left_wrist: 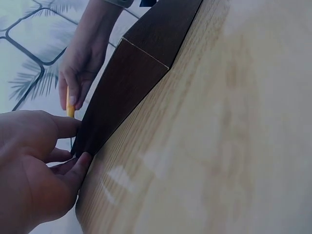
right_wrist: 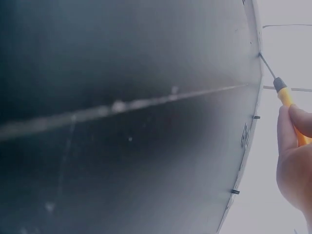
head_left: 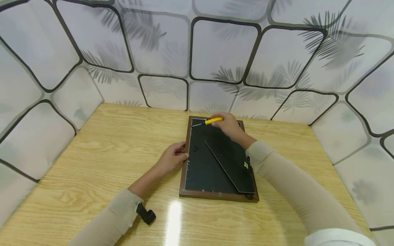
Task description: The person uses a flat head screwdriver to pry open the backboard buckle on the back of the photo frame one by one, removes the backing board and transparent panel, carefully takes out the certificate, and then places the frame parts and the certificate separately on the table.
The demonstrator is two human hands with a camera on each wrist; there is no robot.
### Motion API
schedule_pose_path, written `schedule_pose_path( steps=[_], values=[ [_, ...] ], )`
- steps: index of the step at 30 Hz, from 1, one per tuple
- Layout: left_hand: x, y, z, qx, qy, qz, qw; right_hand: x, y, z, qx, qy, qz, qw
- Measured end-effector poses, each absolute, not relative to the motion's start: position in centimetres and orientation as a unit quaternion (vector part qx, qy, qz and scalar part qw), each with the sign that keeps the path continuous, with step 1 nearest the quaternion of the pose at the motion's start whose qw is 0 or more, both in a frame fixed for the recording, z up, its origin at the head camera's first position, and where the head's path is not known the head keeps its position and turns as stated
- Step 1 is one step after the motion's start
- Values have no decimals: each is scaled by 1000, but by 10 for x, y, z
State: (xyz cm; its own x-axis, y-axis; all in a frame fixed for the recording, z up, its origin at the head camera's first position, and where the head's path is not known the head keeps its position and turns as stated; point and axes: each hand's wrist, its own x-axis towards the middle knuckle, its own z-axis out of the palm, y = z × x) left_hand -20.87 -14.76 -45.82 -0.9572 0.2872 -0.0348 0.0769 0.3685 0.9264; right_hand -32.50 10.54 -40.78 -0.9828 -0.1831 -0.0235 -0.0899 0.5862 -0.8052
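Observation:
A brown picture frame (head_left: 183,174) lies with its black backing (head_left: 197,171) up. My right hand (head_left: 229,125) grips a screwdriver (head_left: 214,120) by its yellow handle above the far part of the frame. In the right wrist view, the screwdriver's thin shaft (right_wrist: 268,67) reaches the backing's edge; whether its tip touches a tab cannot be told. My left hand (head_left: 172,158) holds the frame's left side, thumb and fingers against the rim, as the left wrist view also shows. A black stand flap (head_left: 231,167) lies slanted across the backing.
The frame rests on a light wood table (head_left: 123,136). Patterned fabric walls (head_left: 163,44) enclose the table at the back and sides. A small metal hanger (right_wrist: 245,134) and little dark tabs (right_wrist: 235,192) line the backing's edge. A black wrist camera (head_left: 146,214) sits on my left sleeve.

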Motion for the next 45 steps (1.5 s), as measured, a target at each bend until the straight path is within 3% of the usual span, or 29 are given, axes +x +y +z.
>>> schedule_pose_path(
  steps=[45],
  values=[
    [-210, -146, -459, 108, 817, 555, 108, -338, 62, -390, -144, 872, -469, 8]
  ],
)
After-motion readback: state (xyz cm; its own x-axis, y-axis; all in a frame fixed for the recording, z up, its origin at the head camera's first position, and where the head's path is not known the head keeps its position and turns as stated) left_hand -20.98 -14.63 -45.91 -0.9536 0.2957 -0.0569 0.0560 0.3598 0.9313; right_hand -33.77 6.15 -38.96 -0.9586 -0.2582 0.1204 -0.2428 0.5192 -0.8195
